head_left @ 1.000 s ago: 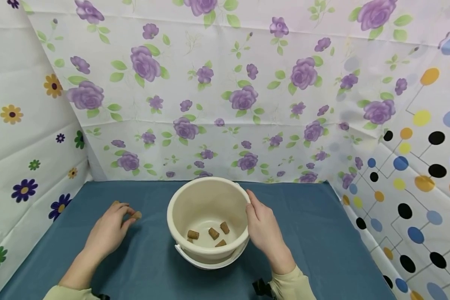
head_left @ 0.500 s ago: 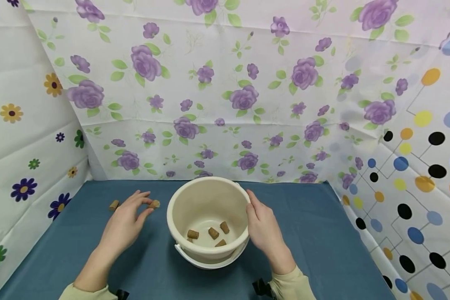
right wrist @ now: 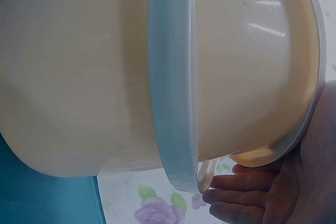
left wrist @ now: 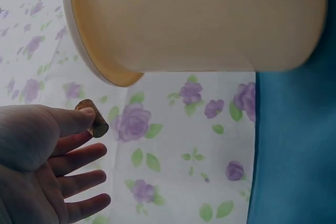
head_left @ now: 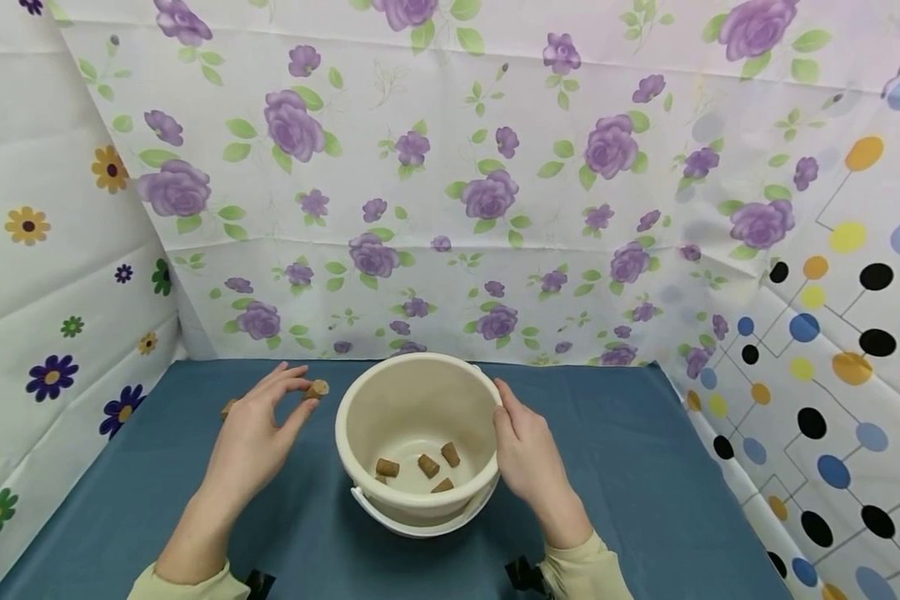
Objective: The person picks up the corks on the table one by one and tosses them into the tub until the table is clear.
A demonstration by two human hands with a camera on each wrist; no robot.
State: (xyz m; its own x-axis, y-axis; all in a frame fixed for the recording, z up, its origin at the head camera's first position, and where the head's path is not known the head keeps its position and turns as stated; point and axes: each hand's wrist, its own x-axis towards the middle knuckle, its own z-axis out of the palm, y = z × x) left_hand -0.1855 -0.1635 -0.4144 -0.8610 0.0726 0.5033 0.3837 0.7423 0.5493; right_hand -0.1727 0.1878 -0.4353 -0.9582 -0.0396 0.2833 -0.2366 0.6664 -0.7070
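Note:
My left hand [head_left: 249,446] pinches a small brown cork [head_left: 317,389] between thumb and index finger, just left of the bucket rim. In the left wrist view the other fingers spread below the cork [left wrist: 95,121]. A cream plastic bucket [head_left: 367,421] stands on the cloth at the centre, its mouth turned toward me. Several corks [head_left: 428,466] lie scattered on its bottom. My right hand [head_left: 531,450] grips the right side of the rim. Another cork [head_left: 228,407] lies on the cloth, partly hidden behind my left hand.
The bucket's handle [head_left: 420,531] hangs down on the near side. Blue cloth [head_left: 645,492] covers the table. Flowered sheeting [head_left: 450,217] rises behind it, with patterned sheets at the left [head_left: 15,292] and right [head_left: 855,417].
My left hand has carried the pinched cork right and upward toward the bucket rim, away from the cork on the cloth. The right hand and bucket have stayed in place.

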